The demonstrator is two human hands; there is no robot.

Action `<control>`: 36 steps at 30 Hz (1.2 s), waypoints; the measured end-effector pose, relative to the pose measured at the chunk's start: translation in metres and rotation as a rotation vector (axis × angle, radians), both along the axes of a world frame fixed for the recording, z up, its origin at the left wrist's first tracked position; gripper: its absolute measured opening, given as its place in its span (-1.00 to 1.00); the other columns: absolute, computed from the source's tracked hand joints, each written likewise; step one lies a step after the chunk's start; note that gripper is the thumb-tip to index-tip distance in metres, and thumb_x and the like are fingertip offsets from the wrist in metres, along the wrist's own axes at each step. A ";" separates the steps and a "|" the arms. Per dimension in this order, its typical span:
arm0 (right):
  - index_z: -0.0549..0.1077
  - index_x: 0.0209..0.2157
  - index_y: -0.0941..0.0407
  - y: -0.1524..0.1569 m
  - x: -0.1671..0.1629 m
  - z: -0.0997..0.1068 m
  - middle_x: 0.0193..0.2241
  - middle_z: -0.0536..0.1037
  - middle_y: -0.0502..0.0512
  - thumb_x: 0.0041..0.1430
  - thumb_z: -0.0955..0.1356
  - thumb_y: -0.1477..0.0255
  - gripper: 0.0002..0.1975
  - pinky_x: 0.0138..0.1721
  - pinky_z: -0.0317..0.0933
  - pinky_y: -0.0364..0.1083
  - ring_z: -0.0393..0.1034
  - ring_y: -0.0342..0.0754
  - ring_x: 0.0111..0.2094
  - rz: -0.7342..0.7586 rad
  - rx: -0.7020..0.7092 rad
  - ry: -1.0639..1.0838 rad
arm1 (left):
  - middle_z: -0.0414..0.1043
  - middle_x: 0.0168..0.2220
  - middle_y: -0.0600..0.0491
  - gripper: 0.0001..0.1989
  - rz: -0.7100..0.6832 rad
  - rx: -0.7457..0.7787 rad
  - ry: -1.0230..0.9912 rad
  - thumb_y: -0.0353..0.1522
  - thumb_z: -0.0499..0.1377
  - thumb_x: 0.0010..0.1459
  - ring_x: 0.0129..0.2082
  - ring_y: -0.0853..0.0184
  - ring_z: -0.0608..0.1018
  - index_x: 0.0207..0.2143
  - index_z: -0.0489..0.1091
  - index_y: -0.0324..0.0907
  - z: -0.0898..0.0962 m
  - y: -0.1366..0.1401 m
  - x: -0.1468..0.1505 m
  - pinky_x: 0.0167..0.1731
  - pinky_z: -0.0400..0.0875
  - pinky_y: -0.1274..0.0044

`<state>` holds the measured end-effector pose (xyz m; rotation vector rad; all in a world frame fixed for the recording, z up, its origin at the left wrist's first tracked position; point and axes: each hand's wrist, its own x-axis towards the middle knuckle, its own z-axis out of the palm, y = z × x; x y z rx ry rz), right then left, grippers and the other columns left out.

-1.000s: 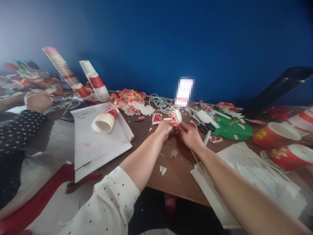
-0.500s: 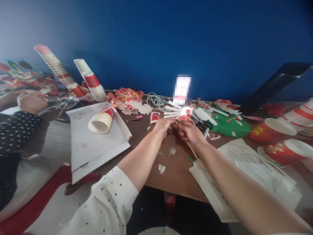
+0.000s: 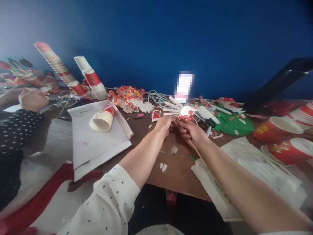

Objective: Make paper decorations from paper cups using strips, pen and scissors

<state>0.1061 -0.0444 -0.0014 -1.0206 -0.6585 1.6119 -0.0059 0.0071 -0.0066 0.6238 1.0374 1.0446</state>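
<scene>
Over the table, a paper cup cut into strips [image 3: 187, 111] is held between my two hands, its white strips fanning out to the left. My left hand [image 3: 164, 126] is closed on the edge of this cut cup; its fingertips are partly hidden. My right hand [image 3: 193, 133] grips a thin wooden stick [image 3: 195, 148] that slants back toward me, its upper end at the cut cup. Whether the stick touches or passes through the cup cannot be made out. Dark-handled scissors [image 3: 207, 123] lie just right of my right hand.
A pixelated bright screen [image 3: 184, 86] stands against the blue wall. Left are a white box [image 3: 94, 150] with stacked cups [image 3: 100, 123], and a co-worker's hands [image 3: 34, 99]. Right are a green disc [image 3: 232, 125], red paper cups [image 3: 276, 129] and papers [image 3: 266, 173]. Paper scraps [image 3: 163, 167] lie in front.
The view has shifted slightly. Both hands keep their hold on the cut cup and the stick with barely any movement.
</scene>
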 end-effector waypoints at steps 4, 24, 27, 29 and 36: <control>0.42 -0.35 0.16 0.001 0.000 0.003 -0.50 0.43 -0.06 -0.03 0.43 0.60 -0.83 -0.81 -0.24 -0.39 -0.03 -0.39 -0.71 0.003 -0.040 -0.007 | 0.30 -0.68 0.12 -0.89 -0.001 -0.016 0.008 -0.54 0.28 0.08 -0.76 0.58 0.23 -0.50 0.43 -0.30 0.003 -0.003 0.000 -0.71 -0.04 0.65; 0.45 -0.38 0.15 0.000 0.014 0.006 -0.50 0.40 -0.07 -0.05 0.42 0.59 -0.86 -0.78 -0.28 -0.38 -0.10 -0.39 -0.70 0.055 0.010 -0.106 | 0.28 -0.67 0.16 -0.84 0.028 0.016 0.060 -0.50 0.38 -0.06 -0.73 0.57 0.21 -0.51 0.43 -0.26 0.004 -0.007 -0.003 -0.67 0.03 0.63; 0.48 -0.39 0.16 0.000 0.017 0.003 -0.50 0.40 -0.05 -0.11 0.46 0.53 -0.83 -0.76 -0.30 -0.34 -0.09 -0.39 -0.69 0.056 0.083 -0.172 | 0.30 -0.65 0.16 -0.86 -0.009 0.007 0.000 -0.52 0.37 -0.04 -0.72 0.60 0.21 -0.50 0.45 -0.27 0.006 -0.008 -0.002 -0.66 0.08 0.65; 0.51 -0.38 0.16 0.000 0.018 0.000 -0.50 0.41 -0.04 -0.13 0.49 0.48 -0.81 -0.75 -0.31 -0.31 -0.07 -0.38 -0.68 0.061 0.125 -0.238 | 0.31 -0.65 0.15 -0.86 -0.037 0.018 -0.001 -0.51 0.38 -0.04 -0.72 0.59 0.21 -0.49 0.45 -0.26 0.005 -0.008 -0.002 -0.66 0.08 0.65; 0.55 -0.26 0.10 0.003 0.016 -0.009 -0.48 0.46 -0.02 -0.14 0.50 0.39 -0.69 -0.72 -0.26 -0.23 0.03 -0.31 -0.68 0.050 0.221 -0.368 | 0.33 -0.65 0.11 -0.87 -0.026 0.075 0.064 -0.55 0.30 0.02 -0.72 0.57 0.22 -0.52 0.42 -0.28 0.004 -0.005 -0.002 -0.67 0.03 0.63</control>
